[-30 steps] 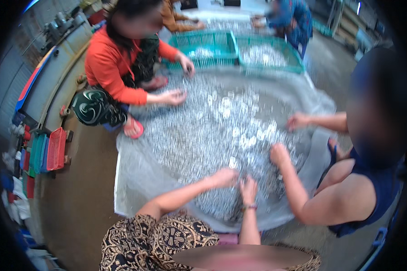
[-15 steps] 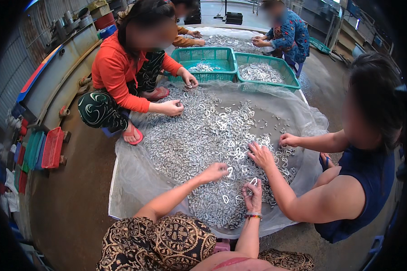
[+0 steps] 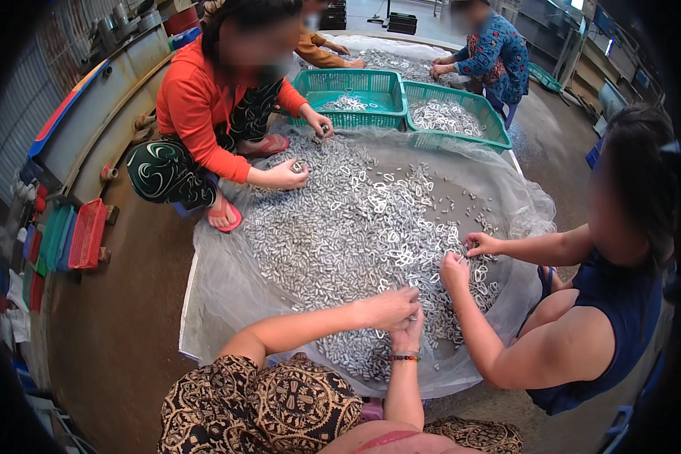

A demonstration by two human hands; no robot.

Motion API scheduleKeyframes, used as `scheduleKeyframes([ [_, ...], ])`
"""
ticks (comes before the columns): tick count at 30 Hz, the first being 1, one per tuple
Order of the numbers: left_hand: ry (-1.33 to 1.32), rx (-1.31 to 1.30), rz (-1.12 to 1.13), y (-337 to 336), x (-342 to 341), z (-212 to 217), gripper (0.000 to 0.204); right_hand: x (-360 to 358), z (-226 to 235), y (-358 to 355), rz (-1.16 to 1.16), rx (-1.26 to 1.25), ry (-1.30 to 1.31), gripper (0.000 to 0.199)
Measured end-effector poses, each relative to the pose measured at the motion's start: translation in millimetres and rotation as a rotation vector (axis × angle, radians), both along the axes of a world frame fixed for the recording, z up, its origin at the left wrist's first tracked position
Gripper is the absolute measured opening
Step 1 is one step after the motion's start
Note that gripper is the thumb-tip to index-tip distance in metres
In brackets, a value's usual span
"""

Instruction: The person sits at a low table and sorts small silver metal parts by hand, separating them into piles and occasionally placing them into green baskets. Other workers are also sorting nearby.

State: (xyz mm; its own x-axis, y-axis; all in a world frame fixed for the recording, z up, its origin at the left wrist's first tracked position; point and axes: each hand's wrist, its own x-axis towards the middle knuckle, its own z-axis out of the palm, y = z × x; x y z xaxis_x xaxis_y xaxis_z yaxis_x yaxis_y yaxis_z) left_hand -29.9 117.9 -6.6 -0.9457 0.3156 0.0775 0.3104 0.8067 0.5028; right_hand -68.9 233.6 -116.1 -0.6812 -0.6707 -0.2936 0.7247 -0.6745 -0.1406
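Observation:
Over the near part of a spread of small silver metal pieces (image 3: 303,234), my two hands are together. My left hand (image 3: 390,309) has its fingers closed at the tips of my right hand; what they pinch is hidden. My right hand (image 3: 407,333), a beaded bracelet on its wrist, is closed too. A pale metal loop was in its fingers half a second ago and is now covered. Pale oval metal loops (image 3: 401,250) lie scattered among the small pieces beyond my hands. Everything rests on a translucent mesh sheet (image 3: 227,284).
A co-worker's hands (image 3: 461,261) work close to my right. At the left squats a person in an orange top (image 3: 197,98), handling pieces. Two green baskets (image 3: 371,119) with loops stand at the far side. Other people sit behind them. A red basket (image 3: 88,234) leans at the left.
My left hand has moved right and my right hand slightly left, so they now meet. The co-worker at my right has lifted a hand off the pile and brought both hands together.

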Motion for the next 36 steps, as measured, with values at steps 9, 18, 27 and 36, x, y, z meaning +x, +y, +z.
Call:
scheduleKeyframes([
  [9,-0.052,0.768,0.34,-25,11,12,0.022,-13,-14,3,0.13,0.073,-0.205,0.032],
  [18,-0.195,0.358,0.463,-101,61,-59,0.02,-177,122,-134,-0.156,0.162,-0.109,0.036],
  [27,-0.104,0.141,0.096,-43,59,-76,0.033,-249,246,-177,-0.247,0.393,0.549,0.066],
  [36,0.04,-0.149,-0.053,-13,46,-132,0.035,-75,79,-18,0.848,1.471,1.782,0.044],
])
